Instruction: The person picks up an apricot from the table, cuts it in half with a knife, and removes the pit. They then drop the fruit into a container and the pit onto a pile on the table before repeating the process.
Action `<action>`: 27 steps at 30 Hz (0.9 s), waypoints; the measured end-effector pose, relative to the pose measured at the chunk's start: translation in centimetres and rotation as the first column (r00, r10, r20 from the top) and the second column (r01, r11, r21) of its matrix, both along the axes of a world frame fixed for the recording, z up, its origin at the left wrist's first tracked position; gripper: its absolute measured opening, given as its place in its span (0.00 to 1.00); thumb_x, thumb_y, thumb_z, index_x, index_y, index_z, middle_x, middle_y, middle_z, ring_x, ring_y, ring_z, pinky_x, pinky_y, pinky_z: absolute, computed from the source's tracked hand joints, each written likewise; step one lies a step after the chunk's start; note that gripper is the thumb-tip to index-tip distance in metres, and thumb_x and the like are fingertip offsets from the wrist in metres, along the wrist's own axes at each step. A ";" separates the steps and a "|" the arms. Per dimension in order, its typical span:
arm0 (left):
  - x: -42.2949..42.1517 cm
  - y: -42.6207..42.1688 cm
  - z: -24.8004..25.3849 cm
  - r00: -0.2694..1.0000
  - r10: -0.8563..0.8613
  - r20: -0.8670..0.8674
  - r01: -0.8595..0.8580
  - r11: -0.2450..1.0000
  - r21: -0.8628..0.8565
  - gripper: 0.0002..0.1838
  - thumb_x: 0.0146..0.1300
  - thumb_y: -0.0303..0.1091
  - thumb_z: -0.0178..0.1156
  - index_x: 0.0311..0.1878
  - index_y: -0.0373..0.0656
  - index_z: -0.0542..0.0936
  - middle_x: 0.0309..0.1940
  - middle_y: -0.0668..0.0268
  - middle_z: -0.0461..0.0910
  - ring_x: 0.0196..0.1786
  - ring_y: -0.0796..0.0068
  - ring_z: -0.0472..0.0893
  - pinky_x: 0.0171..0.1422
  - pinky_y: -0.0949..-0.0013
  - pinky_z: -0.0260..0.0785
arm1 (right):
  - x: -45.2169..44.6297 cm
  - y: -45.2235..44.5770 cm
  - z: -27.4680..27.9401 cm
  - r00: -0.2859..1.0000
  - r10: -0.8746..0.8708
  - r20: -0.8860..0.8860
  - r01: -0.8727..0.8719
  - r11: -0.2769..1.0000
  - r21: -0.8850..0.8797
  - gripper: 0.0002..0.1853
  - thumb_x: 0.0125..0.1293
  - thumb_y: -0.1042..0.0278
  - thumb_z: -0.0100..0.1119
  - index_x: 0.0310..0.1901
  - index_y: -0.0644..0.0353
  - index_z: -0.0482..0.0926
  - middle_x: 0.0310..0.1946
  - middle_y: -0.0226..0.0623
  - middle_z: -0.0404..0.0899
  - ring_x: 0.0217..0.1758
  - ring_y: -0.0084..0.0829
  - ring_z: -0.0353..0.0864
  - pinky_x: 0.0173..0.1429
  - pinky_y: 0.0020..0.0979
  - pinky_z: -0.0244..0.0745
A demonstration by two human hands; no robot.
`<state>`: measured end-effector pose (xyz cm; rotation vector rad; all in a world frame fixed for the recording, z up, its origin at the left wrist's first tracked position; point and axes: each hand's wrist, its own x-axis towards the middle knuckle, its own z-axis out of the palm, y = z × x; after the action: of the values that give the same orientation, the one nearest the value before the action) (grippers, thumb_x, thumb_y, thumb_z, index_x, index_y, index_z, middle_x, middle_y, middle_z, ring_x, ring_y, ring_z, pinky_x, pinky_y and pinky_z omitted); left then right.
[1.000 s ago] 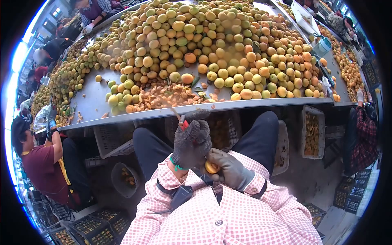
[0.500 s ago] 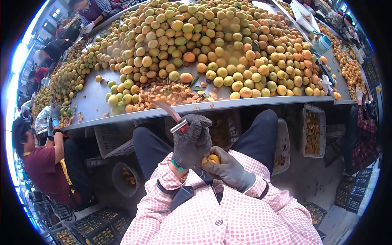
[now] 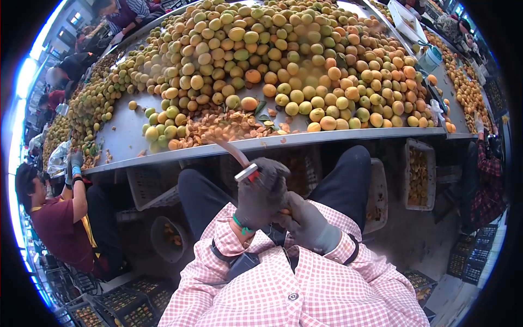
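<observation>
My left hand (image 3: 260, 193), in a dark grey glove, is closed around a knife (image 3: 234, 152). The knife's curved blade points up and left from the fist, with a silver and red piece by the grip. My right hand (image 3: 311, 222), also gloved in grey, is closed on an apricot (image 3: 285, 211), of which only a small orange patch shows between the hands. Both hands meet in front of my chest, fingers touching or nearly so. Ahead of them, a heap of apricots (image 3: 305, 71) covers much of the metal table (image 3: 245, 146). Brownish apricot scraps (image 3: 229, 125) lie near its edge.
Below the table stand a white crate (image 3: 152, 185), a bucket (image 3: 168, 240) and a crate of apricot pieces (image 3: 418, 174). A co-worker (image 3: 60, 218) sits at the left, another (image 3: 485, 185) at the right. Black crates (image 3: 128, 305) stand at lower left.
My left hand has shifted slightly right and down with the knife, closer to my right hand. The apricot, plainly visible before, is now mostly hidden between the gloves.
</observation>
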<state>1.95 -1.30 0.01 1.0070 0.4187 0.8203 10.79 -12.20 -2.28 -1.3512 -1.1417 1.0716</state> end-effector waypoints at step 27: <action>-8.9 5.0 -7.2 0.938 0.171 0.300 0.076 0.744 -0.664 0.13 0.72 0.46 0.48 0.46 0.48 0.75 0.17 0.76 0.58 0.12 0.83 0.58 0.15 0.76 0.51 | 0.8 16.0 -3.0 0.841 0.036 -0.540 -0.314 0.845 -0.432 0.11 0.70 0.56 0.53 0.40 0.54 0.75 0.28 0.32 0.78 0.19 0.18 0.70 0.20 0.17 0.64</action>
<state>-6.98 3.66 -7.21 0.1638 0.3931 0.7851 11.60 3.84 -5.27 -1.2308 -0.6012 1.8457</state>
